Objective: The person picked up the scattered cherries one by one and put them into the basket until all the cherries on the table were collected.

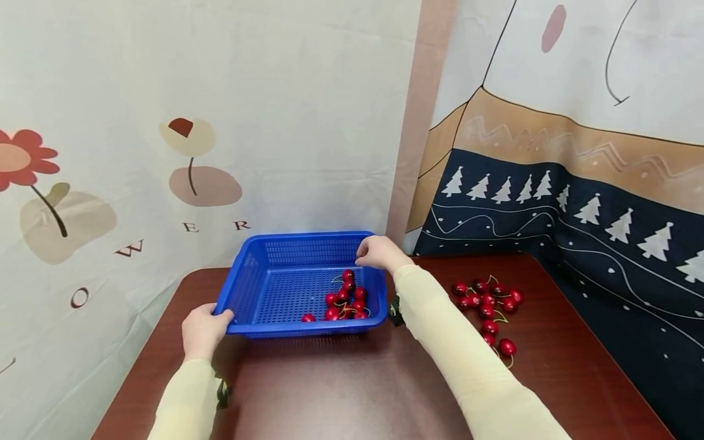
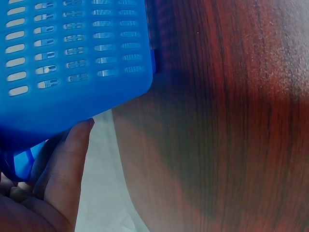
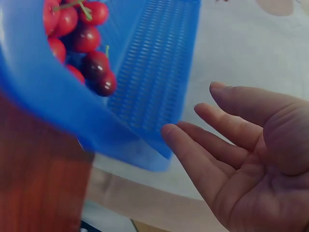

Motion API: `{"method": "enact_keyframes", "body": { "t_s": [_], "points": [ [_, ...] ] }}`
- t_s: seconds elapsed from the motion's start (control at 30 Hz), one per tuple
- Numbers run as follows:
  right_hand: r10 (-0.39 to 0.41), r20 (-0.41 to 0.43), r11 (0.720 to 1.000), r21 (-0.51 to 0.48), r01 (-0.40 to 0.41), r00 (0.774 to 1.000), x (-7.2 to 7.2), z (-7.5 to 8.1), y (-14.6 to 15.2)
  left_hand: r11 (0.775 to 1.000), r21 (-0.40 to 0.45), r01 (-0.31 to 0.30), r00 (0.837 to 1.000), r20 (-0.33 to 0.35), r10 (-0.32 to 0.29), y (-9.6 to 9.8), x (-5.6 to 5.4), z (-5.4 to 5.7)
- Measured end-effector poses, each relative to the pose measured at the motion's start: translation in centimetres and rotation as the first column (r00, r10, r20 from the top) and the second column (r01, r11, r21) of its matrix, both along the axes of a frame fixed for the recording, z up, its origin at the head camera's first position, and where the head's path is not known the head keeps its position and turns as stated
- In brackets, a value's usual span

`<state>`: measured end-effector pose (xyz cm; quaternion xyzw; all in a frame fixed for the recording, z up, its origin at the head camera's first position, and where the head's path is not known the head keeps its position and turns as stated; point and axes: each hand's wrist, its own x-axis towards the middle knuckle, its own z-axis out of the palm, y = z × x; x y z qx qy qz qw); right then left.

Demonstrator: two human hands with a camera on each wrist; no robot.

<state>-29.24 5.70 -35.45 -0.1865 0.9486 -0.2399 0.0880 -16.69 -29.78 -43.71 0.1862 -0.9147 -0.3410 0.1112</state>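
Observation:
A blue plastic basket point(image 1: 288, 293) with slotted walls stands towards the back of the table. Several red cherries point(image 1: 343, 295), some with green stems, lie in its right half. My left hand point(image 1: 203, 330) grips the basket's rim at the front left corner; in the left wrist view its fingers point(image 2: 67, 169) are partly hidden by the rim. Above the back right corner is my right hand point(image 1: 379, 253). The right wrist view shows that hand with relaxed, spread fingers point(image 3: 193, 159) close to the rim and nothing in them; whether a fingertip touches the rim I cannot tell.
More cherries point(image 1: 487, 310) lie loose on the brown table point(image 1: 341, 385), right of the basket and partly behind my right sleeve point(image 1: 445, 342). A printed cloth point(image 1: 308, 122) hangs right behind the table, and a dark patterned part point(image 1: 495, 214) covers the right side.

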Motion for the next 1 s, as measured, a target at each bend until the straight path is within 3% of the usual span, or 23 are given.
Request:
{"method": "enact_keyframes", "body": {
  "t_s": [0.2, 0.43, 1.0],
  "points": [
    [0.017, -0.009, 0.999, -0.035, -0.018, 1.000, 0.5, 1.3, 2.3, 1.000, 0.011, 0.001, 1.000, 0.005, -0.001, 0.0, 0.1, -0.1],
    [0.009, -0.045, 0.995, -0.098, -0.013, 0.999, 1.7, 1.7, 5.8, 1.000, 0.002, 0.000, 1.000, 0.009, 0.000, 0.0, 0.1, -0.2],
    [0.013, -0.141, 0.994, -0.107, -0.028, 0.990, 5.9, -1.2, 16.3, 1.000, 0.005, 0.002, 0.999, 0.034, -0.002, -0.1, -0.3, -0.1]
  ]
}}
